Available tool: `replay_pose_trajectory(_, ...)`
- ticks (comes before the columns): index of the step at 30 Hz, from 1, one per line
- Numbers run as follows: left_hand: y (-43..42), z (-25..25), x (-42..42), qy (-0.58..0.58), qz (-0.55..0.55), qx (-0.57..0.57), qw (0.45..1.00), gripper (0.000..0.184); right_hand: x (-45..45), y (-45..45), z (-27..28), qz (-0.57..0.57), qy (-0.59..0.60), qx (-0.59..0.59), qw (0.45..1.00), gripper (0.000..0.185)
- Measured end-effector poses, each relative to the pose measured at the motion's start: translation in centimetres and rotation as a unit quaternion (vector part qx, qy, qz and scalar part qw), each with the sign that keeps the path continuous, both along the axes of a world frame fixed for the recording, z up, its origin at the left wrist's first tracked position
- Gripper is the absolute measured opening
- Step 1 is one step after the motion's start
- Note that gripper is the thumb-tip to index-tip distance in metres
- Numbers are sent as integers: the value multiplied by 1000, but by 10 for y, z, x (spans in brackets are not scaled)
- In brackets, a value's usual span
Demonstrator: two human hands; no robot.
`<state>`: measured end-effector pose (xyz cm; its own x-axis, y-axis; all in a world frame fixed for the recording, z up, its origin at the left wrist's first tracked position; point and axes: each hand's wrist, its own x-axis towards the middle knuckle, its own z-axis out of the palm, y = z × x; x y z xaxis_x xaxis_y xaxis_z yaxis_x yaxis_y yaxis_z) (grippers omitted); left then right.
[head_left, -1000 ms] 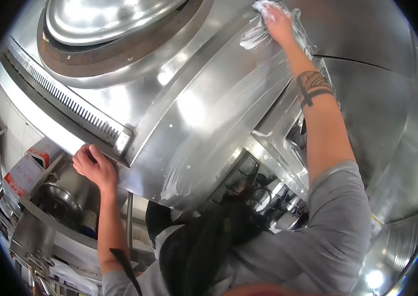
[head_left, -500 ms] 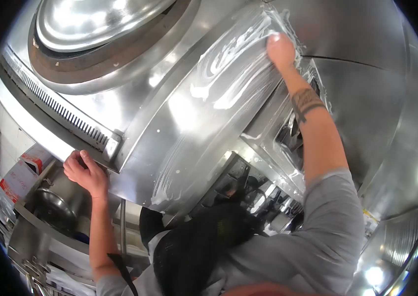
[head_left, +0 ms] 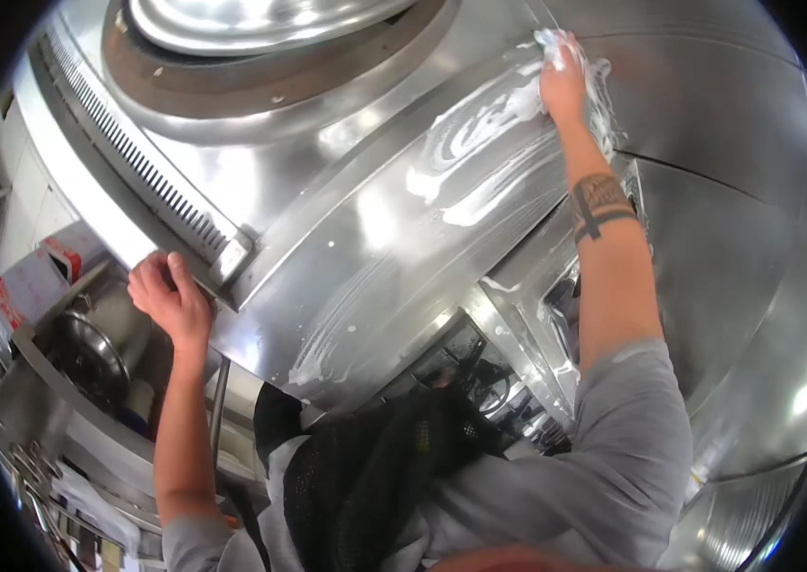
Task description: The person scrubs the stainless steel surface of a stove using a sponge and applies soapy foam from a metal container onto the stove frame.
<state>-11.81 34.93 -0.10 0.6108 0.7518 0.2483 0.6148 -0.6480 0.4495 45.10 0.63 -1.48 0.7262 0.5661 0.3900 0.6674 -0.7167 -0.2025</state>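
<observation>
My right hand (head_left: 563,81) is at the far end of the steel surface (head_left: 375,229), closed on a white, foam-covered cloth or sponge (head_left: 552,40). Streaks of white foam (head_left: 484,129) lie on the metal to the left of this hand, with more foam around its right side. Thinner smears run toward the near end. At the left, my left hand (head_left: 173,291) rests with curled fingers on the counter's front edge, close to the end of a slotted metal strip (head_left: 146,148). Whether those fingers grip the edge is unclear.
A round steel lid (head_left: 260,21) sits in a brown ring at the upper left. Below the counter's left edge are a metal bowl (head_left: 89,357) and cardboard boxes (head_left: 31,286). Stove burners (head_left: 460,357) lie beside the surface, nearer my body.
Broad foam streaks now cover the far part of the surface, left of my right hand. That hand swept toward me and back out. My left hand stays at the edge while the view shifts.
</observation>
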Motion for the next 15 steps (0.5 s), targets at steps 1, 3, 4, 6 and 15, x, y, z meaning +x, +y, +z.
replay_pose_trajectory(1, 1, 0, 0, 1, 0, 2, 1000, 22, -14, 7, 0, 8, 5, 1, 1000, 55)
replay_pose_trajectory(3, 1, 0, -2, 5, 16, -18, 1000, 21, -60, 16, 0, -8, 0, -54, 999, 49)
replay_pose_trajectory(4, 2, -1, -2, 7, 18, -13, 1000, 21, -93, 27, 4, 8, -10, -80, 997, 46)
replay_pose_trajectory(6, 2, -1, -3, 13, 21, -18, 1000, 22, -181, 48, 9, 26, 34, -106, 993, 41)
replay_pose_trajectory(15, 1, 2, -6, -17, 16, -14, 1000, 24, -488, 134, 49, 293, 310, -177, 887, 45)
